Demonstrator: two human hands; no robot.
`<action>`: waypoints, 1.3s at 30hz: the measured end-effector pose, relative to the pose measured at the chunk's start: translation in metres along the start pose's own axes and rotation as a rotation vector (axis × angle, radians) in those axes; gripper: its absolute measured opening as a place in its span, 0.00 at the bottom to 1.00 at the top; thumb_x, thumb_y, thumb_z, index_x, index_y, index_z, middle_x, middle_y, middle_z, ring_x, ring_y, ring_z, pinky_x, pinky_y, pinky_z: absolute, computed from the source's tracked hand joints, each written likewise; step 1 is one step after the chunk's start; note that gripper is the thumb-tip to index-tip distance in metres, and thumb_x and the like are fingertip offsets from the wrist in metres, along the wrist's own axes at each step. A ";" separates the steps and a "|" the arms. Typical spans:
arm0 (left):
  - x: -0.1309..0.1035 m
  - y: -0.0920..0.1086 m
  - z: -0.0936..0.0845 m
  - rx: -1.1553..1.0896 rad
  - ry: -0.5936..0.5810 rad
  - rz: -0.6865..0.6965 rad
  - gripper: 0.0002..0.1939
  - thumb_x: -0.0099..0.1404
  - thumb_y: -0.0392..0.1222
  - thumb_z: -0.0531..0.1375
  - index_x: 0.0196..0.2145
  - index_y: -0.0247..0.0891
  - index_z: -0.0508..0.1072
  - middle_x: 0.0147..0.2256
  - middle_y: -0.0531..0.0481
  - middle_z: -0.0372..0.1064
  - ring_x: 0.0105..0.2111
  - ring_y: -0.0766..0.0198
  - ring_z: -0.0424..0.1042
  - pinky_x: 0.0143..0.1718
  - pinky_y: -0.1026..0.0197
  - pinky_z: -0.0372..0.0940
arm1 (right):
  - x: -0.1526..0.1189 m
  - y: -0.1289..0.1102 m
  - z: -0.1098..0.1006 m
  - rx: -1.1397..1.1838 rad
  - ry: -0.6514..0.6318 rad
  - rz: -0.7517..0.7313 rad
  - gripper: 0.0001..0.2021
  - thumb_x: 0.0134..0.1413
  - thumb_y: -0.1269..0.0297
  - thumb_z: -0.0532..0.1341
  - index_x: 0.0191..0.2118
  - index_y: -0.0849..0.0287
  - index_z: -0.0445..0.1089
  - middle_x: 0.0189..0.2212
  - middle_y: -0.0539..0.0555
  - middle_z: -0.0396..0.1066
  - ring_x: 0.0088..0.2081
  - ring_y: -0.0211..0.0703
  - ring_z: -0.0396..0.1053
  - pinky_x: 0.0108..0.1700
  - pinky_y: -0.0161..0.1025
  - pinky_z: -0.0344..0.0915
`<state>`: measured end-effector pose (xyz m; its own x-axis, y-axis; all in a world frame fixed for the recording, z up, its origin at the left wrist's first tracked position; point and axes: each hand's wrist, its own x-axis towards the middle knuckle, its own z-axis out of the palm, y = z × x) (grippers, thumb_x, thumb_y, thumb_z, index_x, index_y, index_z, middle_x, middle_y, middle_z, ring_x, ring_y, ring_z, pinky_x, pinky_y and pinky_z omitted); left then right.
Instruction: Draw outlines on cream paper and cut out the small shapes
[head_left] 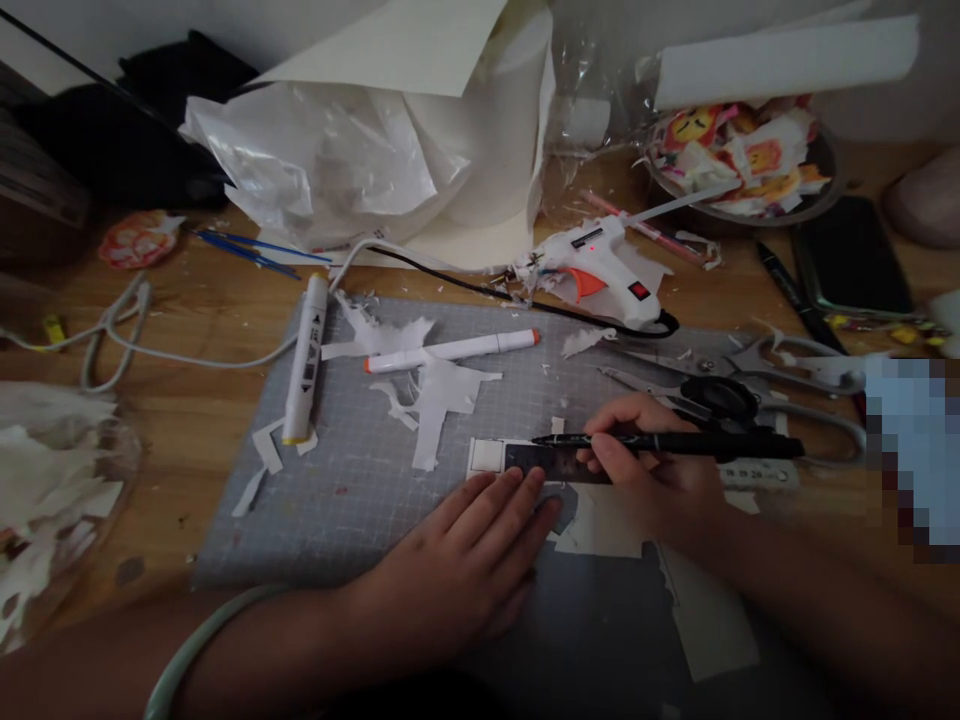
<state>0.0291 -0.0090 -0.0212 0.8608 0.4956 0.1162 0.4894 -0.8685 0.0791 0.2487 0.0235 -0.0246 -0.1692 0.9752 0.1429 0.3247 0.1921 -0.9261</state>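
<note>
Fingers (504,497) of the left hand (450,570) rest unclenched on a steel ruler (559,464), while those of the right hand (651,480) grasp a slim black pen (712,444), its tip at the ruler's upper edge. Beneath spreads a brown wooden counter (169,430) bearing a grey gridded cutting mat (352,520). At left, a clear plastic bag (129,450) holds white paper scraps (45,475); at upper right, a round transparent bowl (834,165) is heaped with orange-printed paper pieces (765,155). A white, black-lined paper piece (487,456) lies on the mat at the ruler's left end.
</note>
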 end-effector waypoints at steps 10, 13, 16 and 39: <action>0.001 -0.001 -0.003 -0.016 -0.025 0.000 0.23 0.70 0.48 0.50 0.58 0.34 0.63 0.59 0.41 0.62 0.55 0.54 0.65 0.54 0.54 0.58 | 0.008 -0.011 0.003 0.281 0.041 0.267 0.06 0.56 0.67 0.58 0.28 0.57 0.65 0.20 0.46 0.67 0.22 0.33 0.68 0.24 0.28 0.66; 0.001 0.000 -0.003 -0.013 -0.022 -0.005 0.23 0.70 0.48 0.50 0.58 0.34 0.63 0.58 0.41 0.62 0.55 0.54 0.65 0.54 0.55 0.58 | 0.007 -0.011 0.003 0.273 0.040 0.255 0.06 0.55 0.67 0.58 0.28 0.57 0.65 0.20 0.46 0.68 0.23 0.33 0.68 0.25 0.27 0.66; 0.001 0.000 -0.003 -0.010 -0.015 -0.012 0.23 0.70 0.48 0.50 0.58 0.34 0.64 0.58 0.41 0.63 0.55 0.54 0.64 0.55 0.54 0.58 | 0.006 -0.010 0.002 0.239 0.033 0.231 0.05 0.55 0.68 0.58 0.28 0.57 0.66 0.20 0.46 0.68 0.23 0.33 0.68 0.25 0.27 0.66; -0.003 -0.002 -0.002 -0.038 -0.003 0.027 0.21 0.69 0.37 0.51 0.58 0.31 0.63 0.58 0.39 0.63 0.56 0.53 0.62 0.55 0.54 0.61 | -0.006 -0.004 0.010 0.069 -0.078 0.119 0.06 0.53 0.70 0.62 0.36 0.54 0.66 0.25 0.45 0.67 0.25 0.34 0.67 0.26 0.29 0.65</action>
<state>0.0253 -0.0083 -0.0194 0.8741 0.4719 0.1154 0.4604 -0.8805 0.1132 0.2386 0.0157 -0.0252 -0.2064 0.9785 0.0055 0.2828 0.0650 -0.9570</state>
